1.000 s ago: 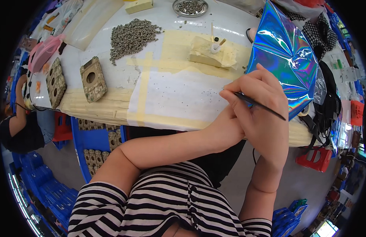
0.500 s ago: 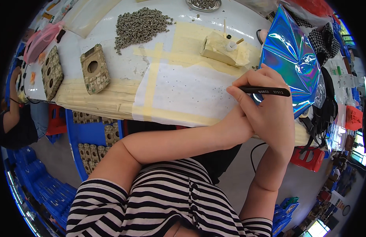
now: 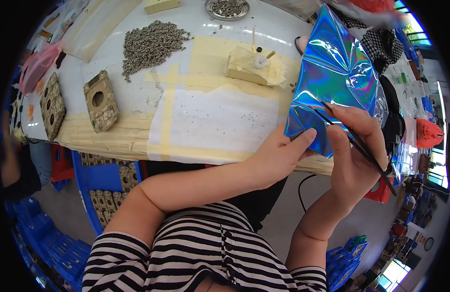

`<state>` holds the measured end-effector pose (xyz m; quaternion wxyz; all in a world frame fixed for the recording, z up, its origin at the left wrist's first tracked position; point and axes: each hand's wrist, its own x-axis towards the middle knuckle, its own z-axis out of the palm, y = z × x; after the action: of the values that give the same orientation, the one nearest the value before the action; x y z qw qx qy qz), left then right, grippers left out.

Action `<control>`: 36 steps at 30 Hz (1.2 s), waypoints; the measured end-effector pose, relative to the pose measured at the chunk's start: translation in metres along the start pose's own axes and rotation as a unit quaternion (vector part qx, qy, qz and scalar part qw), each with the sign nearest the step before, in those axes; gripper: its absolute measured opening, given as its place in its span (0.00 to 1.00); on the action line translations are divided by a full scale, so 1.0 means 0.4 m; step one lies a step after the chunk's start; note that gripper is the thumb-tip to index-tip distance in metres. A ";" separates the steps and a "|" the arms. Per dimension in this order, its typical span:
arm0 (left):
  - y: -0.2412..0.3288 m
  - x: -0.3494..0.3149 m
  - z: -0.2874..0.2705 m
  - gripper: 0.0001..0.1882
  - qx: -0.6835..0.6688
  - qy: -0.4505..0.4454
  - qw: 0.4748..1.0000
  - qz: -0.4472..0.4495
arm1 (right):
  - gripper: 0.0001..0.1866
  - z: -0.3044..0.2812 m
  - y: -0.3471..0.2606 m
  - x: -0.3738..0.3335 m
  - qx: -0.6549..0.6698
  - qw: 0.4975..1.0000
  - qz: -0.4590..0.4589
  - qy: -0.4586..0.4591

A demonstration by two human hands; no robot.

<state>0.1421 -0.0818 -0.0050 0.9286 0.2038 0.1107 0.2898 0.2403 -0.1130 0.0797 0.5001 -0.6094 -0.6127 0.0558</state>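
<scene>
- Head view: a white sheet (image 3: pixel 210 131) is taped to the counter (image 3: pixel 137 95).
- Right of the sheet lies the shiny bag (image 3: pixel 332 73); the left hand (image 3: pixel 277 158) pinches its near edge between thumb and fingers.
- Also right of the sheet, the right hand (image 3: pixel 361 155) has its fingers pinching black tweezers (image 3: pixel 370 157), tips apart over the bag.
- Beyond the sheet: a wrapped block (image 3: pixel 239 73).
- Left of the sheet: two mottled cases (image 3: pixel 101 109).

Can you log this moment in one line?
left hand: pinching shiny bag | right hand: black tweezers, tips apart | white sheet: scattered specks
</scene>
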 end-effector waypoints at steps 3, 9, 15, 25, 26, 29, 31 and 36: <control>-0.003 0.005 0.002 0.16 -0.010 0.005 1.000 -0.004 | 0.13 -0.039 0.057 -0.058 -0.010 0.998 -0.006 0.057; 0.004 0.001 -0.002 0.17 0.011 0.021 0.999 -0.030 | 0.14 -0.044 0.088 -0.126 -0.125 0.991 -0.047 0.031; 0.010 0.000 0.001 0.17 0.017 0.014 1.000 -0.018 | 0.13 -0.031 0.104 -0.128 -0.129 0.989 -0.064 0.046; 0.009 0.001 0.004 0.17 0.014 0.023 1.000 -0.010 | 0.13 -0.030 0.103 -0.126 -0.119 0.990 -0.056 0.049; 0.008 0.002 0.003 0.17 0.014 0.022 1.000 -0.010 | 0.13 -0.030 0.101 -0.125 -0.119 0.990 -0.053 0.048; 0.007 0.003 0.001 0.17 0.015 0.020 1.000 -0.011 | 0.13 -0.033 0.090 -0.122 -0.124 0.991 -0.031 0.037; 0.008 0.003 0.002 0.17 0.016 0.020 1.000 -0.012 | 0.12 -0.036 0.084 -0.117 -0.131 0.991 -0.018 0.033; 0.012 0.001 0.004 0.17 0.019 0.022 0.999 -0.014 | 0.12 -0.035 0.083 -0.114 -0.137 0.990 -0.029 0.031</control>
<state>0.1407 -0.0785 -0.0017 0.9259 0.2135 0.1396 0.2786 0.2616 -0.1489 0.0391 0.4322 -0.6554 -0.6162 -0.0624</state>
